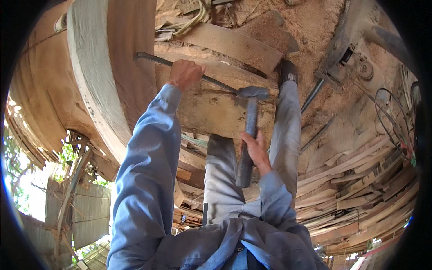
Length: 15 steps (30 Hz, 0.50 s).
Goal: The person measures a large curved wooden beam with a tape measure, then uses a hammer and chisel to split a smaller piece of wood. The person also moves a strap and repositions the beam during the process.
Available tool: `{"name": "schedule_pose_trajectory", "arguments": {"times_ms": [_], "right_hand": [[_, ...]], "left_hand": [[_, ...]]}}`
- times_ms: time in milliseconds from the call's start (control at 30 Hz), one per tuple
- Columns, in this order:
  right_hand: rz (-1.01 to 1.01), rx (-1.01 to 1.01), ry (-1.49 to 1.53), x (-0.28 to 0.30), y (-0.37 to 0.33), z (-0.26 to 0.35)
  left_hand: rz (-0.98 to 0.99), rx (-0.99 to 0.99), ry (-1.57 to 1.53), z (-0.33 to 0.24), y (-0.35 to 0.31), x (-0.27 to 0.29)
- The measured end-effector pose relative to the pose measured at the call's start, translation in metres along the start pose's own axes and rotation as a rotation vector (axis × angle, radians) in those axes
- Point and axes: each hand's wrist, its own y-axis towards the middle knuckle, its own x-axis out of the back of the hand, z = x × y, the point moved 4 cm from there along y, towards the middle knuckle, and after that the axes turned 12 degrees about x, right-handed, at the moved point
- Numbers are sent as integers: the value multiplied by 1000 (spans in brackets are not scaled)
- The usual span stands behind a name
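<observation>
My left hand [186, 74] is wrapped round a dark ribbed metal rod [218, 83] near its middle. The rod's bent left tip meets the face of a large upright curved timber [130, 40]; whether it bites into the wood is too small to tell. In my right hand [256, 149] is a hammer [253, 92], gripped round its dark handle, with the butt sticking out below the fist. The hammer head is at the rod's right end, touching it or very close. Beneath both tools lies a broad, light brown wooden block [211, 110].
A curved plank [234, 42] lies beyond the block, amid sawdust [315, 22]. My legs stand close below the tools. At the far right is a metal machine part [351, 54]. Stacked boards [360, 193] fill the lower right, and a wire hoop [389, 114] hangs above them.
</observation>
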Motion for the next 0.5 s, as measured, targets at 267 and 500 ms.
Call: {"name": "schedule_pose_trajectory", "arguments": {"times_ms": [267, 500], "right_hand": [[-583, 471, 166, 10, -8, 76], [-31, 49, -301, -29, 28, 5]], "left_hand": [[-5, -46, -126, 2, -7, 1], [-28, -110, -163, 0, -6, -15]]}}
